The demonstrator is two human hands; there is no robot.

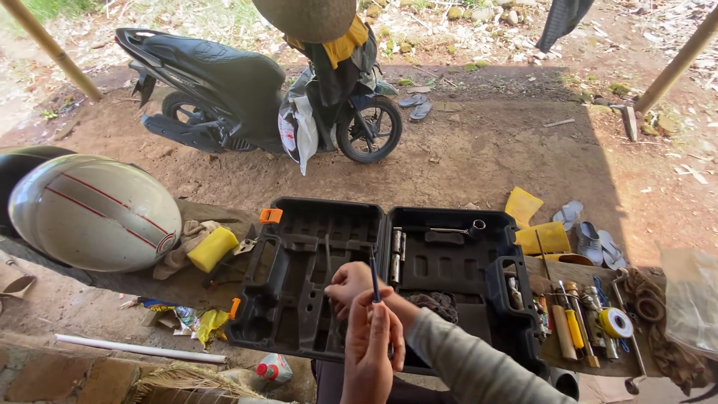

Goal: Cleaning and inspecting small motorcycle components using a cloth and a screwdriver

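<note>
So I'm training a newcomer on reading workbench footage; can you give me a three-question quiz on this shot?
1. True or false: the black tool case lies open.
2. What does the right hand hold upright? A) thin blue-tipped tool B) hammer C) yellow sponge
3. What rounded thing lies at the left of the bench?

Key: 1 true. 2 A, the thin blue-tipped tool, with the left hand just behind it. 3 The white helmet.

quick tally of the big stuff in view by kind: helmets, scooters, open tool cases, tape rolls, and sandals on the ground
Helmets: 1
Scooters: 1
Open tool cases: 1
Tape rolls: 1
Sandals: 5, two by the scooter's front wheel and three right of the case
Total: 9
</note>
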